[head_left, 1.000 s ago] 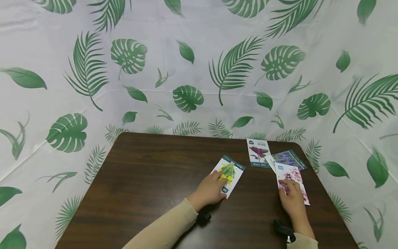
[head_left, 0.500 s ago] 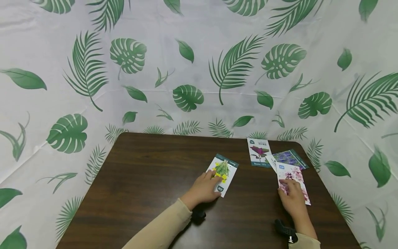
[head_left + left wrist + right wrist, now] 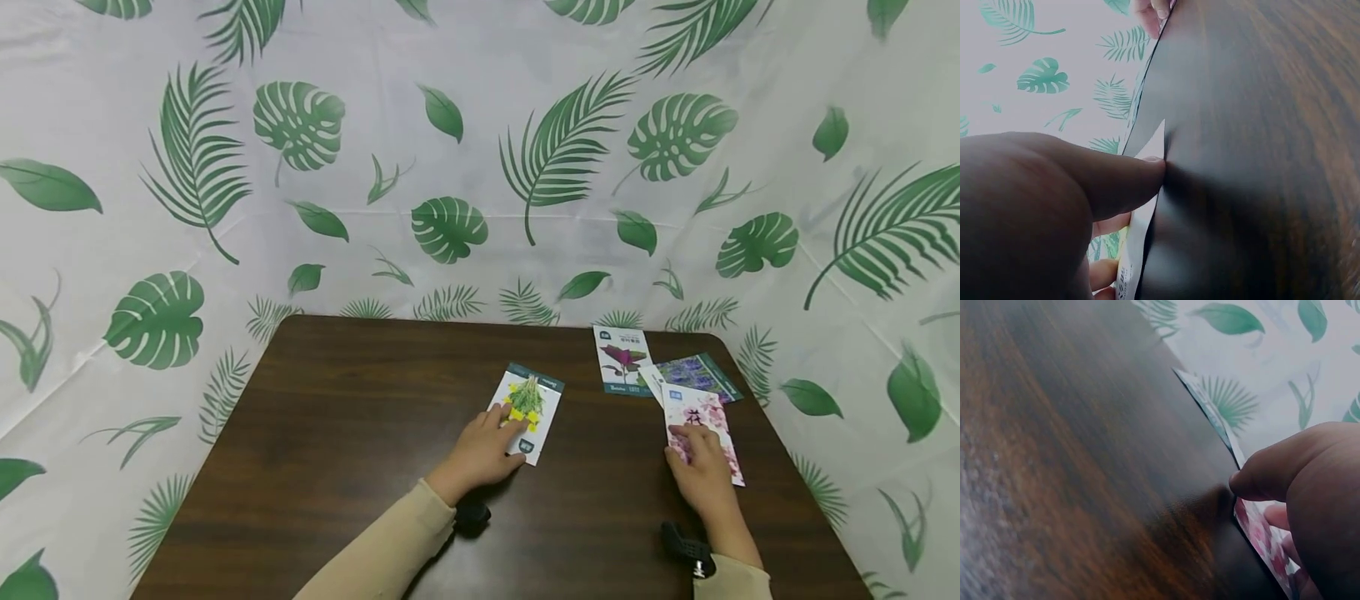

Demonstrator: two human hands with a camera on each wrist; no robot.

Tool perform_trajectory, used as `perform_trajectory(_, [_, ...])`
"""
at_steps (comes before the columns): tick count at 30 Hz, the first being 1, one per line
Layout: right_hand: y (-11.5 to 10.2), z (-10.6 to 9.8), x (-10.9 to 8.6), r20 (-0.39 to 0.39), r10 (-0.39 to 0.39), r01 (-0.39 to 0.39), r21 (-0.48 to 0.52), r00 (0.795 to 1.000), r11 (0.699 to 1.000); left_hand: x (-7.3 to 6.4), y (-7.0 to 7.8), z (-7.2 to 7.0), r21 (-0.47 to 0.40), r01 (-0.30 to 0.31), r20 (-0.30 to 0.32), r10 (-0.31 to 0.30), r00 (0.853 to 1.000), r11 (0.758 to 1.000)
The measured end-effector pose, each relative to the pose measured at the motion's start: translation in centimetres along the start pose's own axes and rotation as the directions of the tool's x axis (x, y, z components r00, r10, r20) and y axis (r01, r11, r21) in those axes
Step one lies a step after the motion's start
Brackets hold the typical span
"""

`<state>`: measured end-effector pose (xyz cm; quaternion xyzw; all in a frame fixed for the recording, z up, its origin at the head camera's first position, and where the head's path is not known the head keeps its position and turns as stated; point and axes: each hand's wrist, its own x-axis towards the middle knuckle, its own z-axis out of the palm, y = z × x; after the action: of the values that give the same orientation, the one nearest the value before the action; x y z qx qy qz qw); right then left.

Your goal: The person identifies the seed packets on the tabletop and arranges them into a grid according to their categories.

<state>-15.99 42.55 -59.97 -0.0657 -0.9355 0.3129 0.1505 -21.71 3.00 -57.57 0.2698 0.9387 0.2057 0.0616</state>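
In the head view, my left hand (image 3: pixel 480 450) holds a seed packet with yellow flowers (image 3: pixel 549 408) near the middle of the table. Its thumb (image 3: pixel 1135 178) is at the packet's near edge, and the fingers lie over the printed face. Further right, my right hand (image 3: pixel 702 471) holds a pink-blossom seed packet (image 3: pixel 712 408) by its left edge. In the right wrist view the thumb (image 3: pixel 1260 475) sits at that edge while the other fingers reach over the pink print. The palms hide part of both packets.
Behind the pink packet lie a packet with a magenta plant (image 3: pixel 624 358) and one with purple-blue flowers (image 3: pixel 693 375); a white edge (image 3: pixel 652 380) shows between them. The dark wooden table (image 3: pixel 360 392) meets a leaf-printed cloth (image 3: pixel 390 150) at its back and sides.
My left hand has slid left along the table, bringing the yellow-flower packet with it. The right hand stays on the pink packet in nearly the same place.
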Motion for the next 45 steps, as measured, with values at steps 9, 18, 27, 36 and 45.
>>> perform_trajectory(9, [0.0, 0.1, 0.0, -0.001, -0.02, 0.02, -0.002, 1.0, 1.0, -0.2, 0.1, 0.0, 0.013, 0.019, -0.011, -0.019, 1.0, 1.0])
perform_trajectory(18, [-0.2, 0.2, 0.2, 0.002, -0.016, 0.016, 0.012, 1.0, 1.0, -0.3, 0.1, -0.8, -0.022, 0.05, -0.005, -0.051, 0.999, 0.998])
perform_trajectory(27, [-0.2, 0.1, -0.2, 0.015, 0.005, -0.005, -0.005, 1.0, 1.0, -0.2, -1.0, -1.0, -0.091, 0.076, 0.008, -0.076, 0.997, 0.993])
perform_trajectory(36, [-0.2, 0.0, -0.1, 0.025, 0.005, -0.005, 0.004, 1.0, 1.0, 0.5, -3.2, -1.6, -0.117, 0.103, -0.012, -0.105, 0.994, 0.988])
perform_trajectory(45, [-0.4, 0.0, 0.0, -0.006, -0.037, 0.037, -0.031, 0.999, 0.999, 0.5, -6.2, -3.0, -0.175, 0.192, -0.013, -0.197, 0.98, 0.966])
